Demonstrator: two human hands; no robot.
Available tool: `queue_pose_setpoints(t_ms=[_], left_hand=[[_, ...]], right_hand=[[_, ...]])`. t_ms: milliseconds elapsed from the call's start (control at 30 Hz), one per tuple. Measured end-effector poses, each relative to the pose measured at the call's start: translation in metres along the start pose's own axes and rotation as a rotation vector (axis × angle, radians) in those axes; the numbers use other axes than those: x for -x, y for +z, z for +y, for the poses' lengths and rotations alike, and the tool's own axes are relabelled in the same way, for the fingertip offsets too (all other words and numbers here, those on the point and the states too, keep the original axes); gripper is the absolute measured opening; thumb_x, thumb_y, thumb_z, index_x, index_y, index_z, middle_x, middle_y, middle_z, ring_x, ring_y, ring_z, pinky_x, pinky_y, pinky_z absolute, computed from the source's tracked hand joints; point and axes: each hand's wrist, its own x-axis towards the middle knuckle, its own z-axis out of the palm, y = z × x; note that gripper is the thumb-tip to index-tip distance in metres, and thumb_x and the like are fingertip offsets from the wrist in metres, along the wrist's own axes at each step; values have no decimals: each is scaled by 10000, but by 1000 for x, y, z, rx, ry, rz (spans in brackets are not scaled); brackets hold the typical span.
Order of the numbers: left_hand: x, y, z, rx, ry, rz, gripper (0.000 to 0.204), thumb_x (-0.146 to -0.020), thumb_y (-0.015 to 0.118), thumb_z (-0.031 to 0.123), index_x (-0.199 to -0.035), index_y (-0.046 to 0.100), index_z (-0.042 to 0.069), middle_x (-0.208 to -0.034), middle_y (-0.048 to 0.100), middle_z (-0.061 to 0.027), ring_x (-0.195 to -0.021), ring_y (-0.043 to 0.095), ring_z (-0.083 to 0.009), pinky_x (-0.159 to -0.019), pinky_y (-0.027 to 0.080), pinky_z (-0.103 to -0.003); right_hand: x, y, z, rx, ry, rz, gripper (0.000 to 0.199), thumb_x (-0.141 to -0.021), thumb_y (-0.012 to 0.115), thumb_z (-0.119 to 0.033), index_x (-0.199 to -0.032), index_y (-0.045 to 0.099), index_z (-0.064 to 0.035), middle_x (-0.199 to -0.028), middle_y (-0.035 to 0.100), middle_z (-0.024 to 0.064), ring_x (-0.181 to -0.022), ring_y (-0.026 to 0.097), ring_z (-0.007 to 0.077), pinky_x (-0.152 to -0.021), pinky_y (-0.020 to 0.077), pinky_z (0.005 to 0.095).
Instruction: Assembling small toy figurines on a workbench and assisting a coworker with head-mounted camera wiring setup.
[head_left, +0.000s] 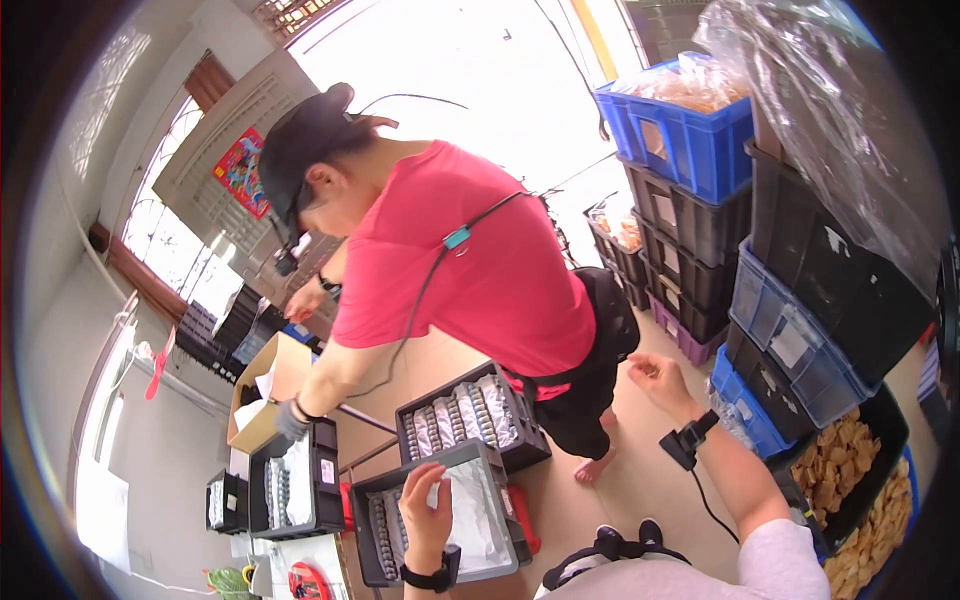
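**Left hand (pixel 427 510) over a grey crate (pixel 514 520), right hand (pixel 655 380) out to the side**

The left hand's fingers are curved with the thumb apart, and they seem to hold nothing. The right hand's fingers are loosely bent and also look empty, well apart from the stacked bins (pixel 690 225).

The grey crate lies in front of the person, just beyond their feet, next to a black crate (pixel 527 455). Small round pieces stand in tight rows in the black crate with silvery strips between, probably so they neither roll nor rub. In the grey crate, a pale plastic sheet (pixel 478 515) covers the right side, perhaps as a liner or wrap. The bins are likely piled up to save floor space. A co-worker in a pink shirt (pixel 470 250) leans across, with a gloved hand (pixel 292 420) by a cardboard box (pixel 292 365), which seems set on the counter (pixel 325 548) for easy reach.

The left hand and wrist hide part of the grey crate's rows, so whether they touch it cannot be told. What carries that crate is mostly hidden, the box's contents are hard to make out, and the tub (pixel 893 425) of brown pieces is partly covered by the person's sleeve.
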Motion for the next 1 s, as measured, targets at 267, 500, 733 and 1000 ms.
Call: queue_pose_setpoints(t_ms=[267,500,733,1000], left_hand=[[-11,-10,-9,69,51,-22,154,-730,608,-27,-881,618,7,-936,609,-136,-842,607,-291,-731,482,-329],[5,-3,-25,29,-32,-1,154,-713,621,-18,-862,623,21,-918,611,-144,-838,607,-311,-727,484,-341],[6,11,-26,106,-425,122,299,-805,602,1,-1100,566,32,-834,585,-22,-715,525,-63,-606,420,-182],[-39,-17,-60,277,-779,457,194,-840,572,50,-1018,587,-25,-932,581,-57,-734,551,-125,-628,447,-220]], right_hand=[[-52,3,12,207,17,-13,316,-759,665,-135,-1039,598,-4,-817,629,57,-724,593,108,-647,478,236],[-120,3,63,353,197,2,575,-789,624,-388,-1208,481,-20,-1183,515,207,-1064,522,284,-904,406,359],[-184,41,139,-17,328,-266,538,-819,593,-315,-1213,466,27,-1169,538,198,-1087,512,214,-923,393,309],[-118,64,99,211,176,-357,475,-746,658,-322,-1142,550,-82,-1118,538,125,-1072,453,285,-943,340,381]])
